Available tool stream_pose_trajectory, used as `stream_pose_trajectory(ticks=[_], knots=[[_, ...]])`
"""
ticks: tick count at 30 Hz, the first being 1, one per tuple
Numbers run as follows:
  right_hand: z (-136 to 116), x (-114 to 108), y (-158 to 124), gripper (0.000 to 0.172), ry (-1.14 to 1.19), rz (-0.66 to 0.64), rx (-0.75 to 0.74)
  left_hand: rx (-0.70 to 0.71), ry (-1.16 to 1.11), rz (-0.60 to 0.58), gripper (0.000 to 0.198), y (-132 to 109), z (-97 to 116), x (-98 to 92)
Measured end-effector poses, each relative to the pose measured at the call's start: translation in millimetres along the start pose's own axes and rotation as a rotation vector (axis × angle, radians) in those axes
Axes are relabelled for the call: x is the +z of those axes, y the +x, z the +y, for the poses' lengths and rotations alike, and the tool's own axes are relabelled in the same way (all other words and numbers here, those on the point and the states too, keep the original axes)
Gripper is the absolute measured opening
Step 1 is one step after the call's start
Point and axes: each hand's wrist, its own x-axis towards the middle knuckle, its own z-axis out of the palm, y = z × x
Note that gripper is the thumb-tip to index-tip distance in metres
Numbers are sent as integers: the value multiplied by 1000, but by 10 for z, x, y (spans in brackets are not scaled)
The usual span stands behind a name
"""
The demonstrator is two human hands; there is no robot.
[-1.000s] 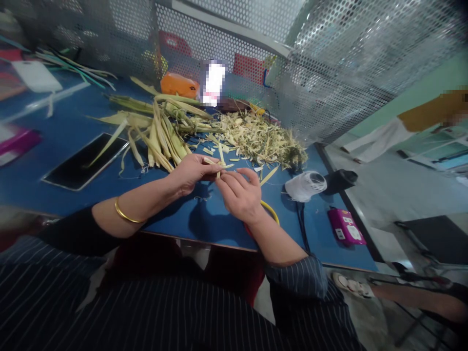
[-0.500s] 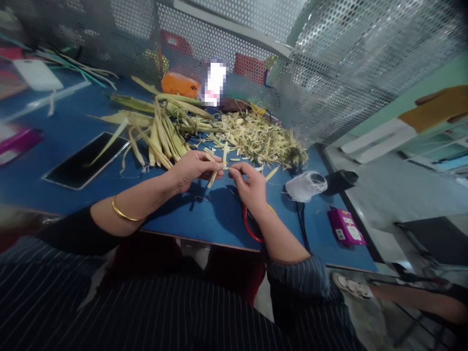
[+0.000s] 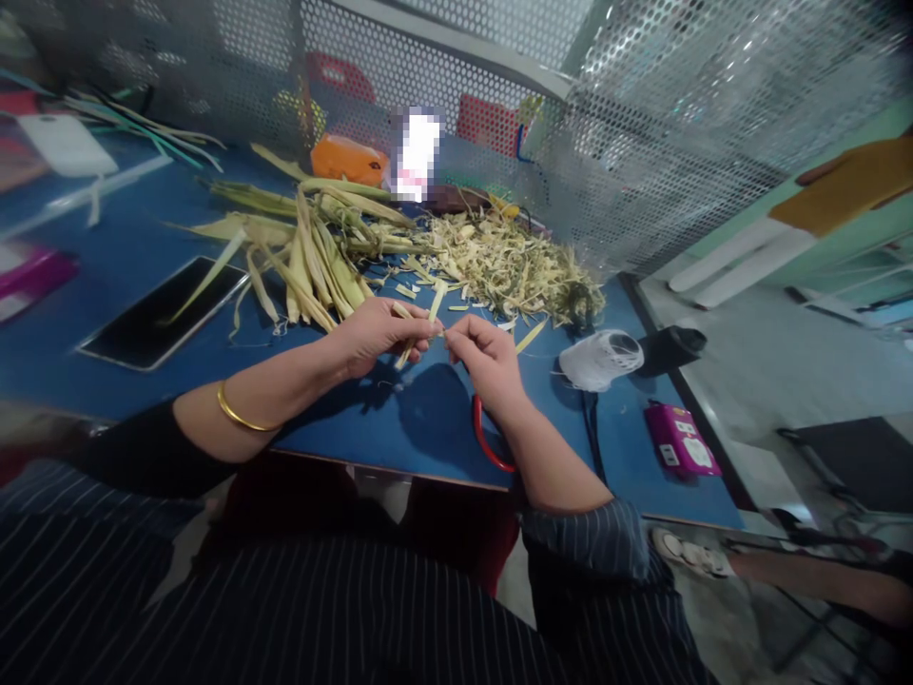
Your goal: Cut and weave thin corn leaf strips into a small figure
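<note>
My left hand (image 3: 389,335) pinches several narrow pale-green strips of corn husk (image 3: 437,301) between thumb and fingers, crossed over one another. Close beside it, my right hand (image 3: 486,354) is closed, thumb against forefinger, at the short end of a strip; the tips almost meet the left thumb. Both hands are just above the blue table (image 3: 442,428). Behind the left hand lies a bundle of long dry husks (image 3: 320,257), and beyond the right hand a heap of shredded husk (image 3: 499,262). A red loop-shaped handle (image 3: 485,438) shows partly under my right wrist.
A dark-screened phone (image 3: 161,314) lies left with a husk strip across it. White thread spool (image 3: 600,360), black spool (image 3: 674,350) and purple packet (image 3: 681,440) are right. An orange pouch (image 3: 348,160) and perforated metal screen (image 3: 442,57) stand behind. A person's leg (image 3: 806,580) shows lower right.
My fingers have shifted slightly around the crossed strips, and the strips are tilted a little more. The view has moved slightly; the things on the table stay in place.
</note>
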Motion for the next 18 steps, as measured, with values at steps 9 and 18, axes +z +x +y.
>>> stream_pose_trajectory(ticks=[9, 18], knots=[[-33, -63, 13, 20, 343, 40, 96, -7, 17, -16, 25, -36, 116, -47], [89, -68, 72, 28, 488, 24, 292, -8, 139, -194, 27, -73, 108, -57]])
